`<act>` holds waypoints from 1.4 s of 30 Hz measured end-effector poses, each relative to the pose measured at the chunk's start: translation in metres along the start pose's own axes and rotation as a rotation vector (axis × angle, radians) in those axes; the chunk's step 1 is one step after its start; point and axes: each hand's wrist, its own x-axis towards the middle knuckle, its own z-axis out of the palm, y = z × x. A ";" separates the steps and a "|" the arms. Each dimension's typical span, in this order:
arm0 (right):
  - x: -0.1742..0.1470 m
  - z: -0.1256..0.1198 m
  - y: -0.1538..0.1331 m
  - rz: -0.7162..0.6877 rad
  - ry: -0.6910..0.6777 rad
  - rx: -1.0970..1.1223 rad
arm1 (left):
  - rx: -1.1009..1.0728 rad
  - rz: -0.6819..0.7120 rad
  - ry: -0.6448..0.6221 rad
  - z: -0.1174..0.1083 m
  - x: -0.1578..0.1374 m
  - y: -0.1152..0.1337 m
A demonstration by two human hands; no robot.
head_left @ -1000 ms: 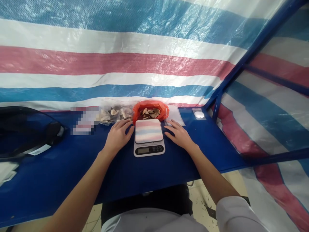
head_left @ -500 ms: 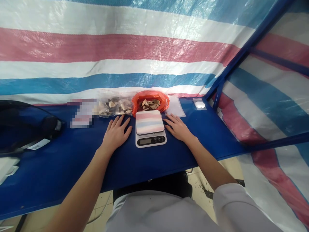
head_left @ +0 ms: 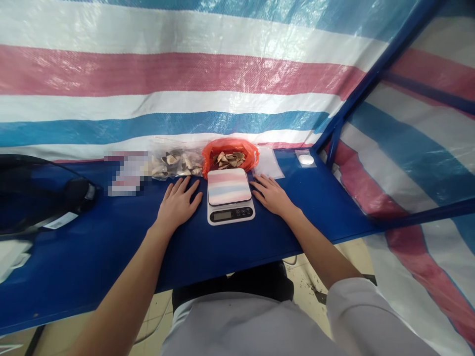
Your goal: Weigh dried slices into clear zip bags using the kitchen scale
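My left hand (head_left: 178, 200) lies flat on the blue table (head_left: 230, 247), fingers spread, to the left of a white digital kitchen scale (head_left: 232, 217). To the scale's right rests my right hand (head_left: 272, 194), also flat and open, its fingertips near an empty-looking clear plastic bag (head_left: 270, 160). Nothing is on the scale's plate, which mirrors the striped sheet. Right behind the scale sits an open orange plastic bag (head_left: 254, 153) holding brown and cream dried pieces (head_left: 229, 159). Clear bags with similar pieces (head_left: 174, 163) lie just beyond my left fingertips.
A white oval object (head_left: 306, 159) lies on a small clear bag at the back right. On the left are a pixelated packet (head_left: 129, 173), a black object with a strap (head_left: 74, 195) and a white item (head_left: 13, 257). A striped sheet (head_left: 166, 71) hangs behind; blue frame bars (head_left: 382, 74) stand right.
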 end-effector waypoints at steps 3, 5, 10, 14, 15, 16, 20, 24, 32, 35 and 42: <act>0.000 0.001 -0.001 -0.003 0.005 -0.003 | 0.000 0.003 0.003 0.000 -0.001 -0.001; 0.000 0.000 -0.001 -0.004 0.014 -0.007 | 0.002 0.006 0.023 0.000 -0.001 0.000; 0.001 -0.004 0.000 -0.022 0.069 0.009 | -0.047 0.025 0.137 -0.008 0.001 0.003; 0.006 -0.010 0.003 -0.030 0.125 0.048 | -0.098 0.051 0.262 -0.024 0.009 0.002; 0.008 -0.012 0.004 -0.029 0.130 0.054 | -0.100 0.059 0.282 -0.028 0.012 0.001; 0.010 -0.013 0.006 -0.027 0.131 0.059 | -0.100 0.069 0.294 -0.033 0.015 -0.002; 0.021 -0.012 0.011 -0.010 0.131 0.067 | -0.069 0.093 0.303 -0.046 0.030 -0.020; 0.029 -0.003 0.016 -0.005 0.148 0.075 | 0.026 0.098 0.257 -0.048 0.044 -0.042; 0.031 0.012 0.021 -0.011 0.139 0.066 | 0.109 0.128 0.054 -0.039 0.060 -0.067; 0.031 0.013 0.020 -0.015 0.133 0.073 | 0.138 0.123 0.024 -0.036 0.062 -0.070; 0.031 0.012 0.020 -0.013 0.125 0.103 | 0.124 0.115 0.063 -0.040 0.064 -0.070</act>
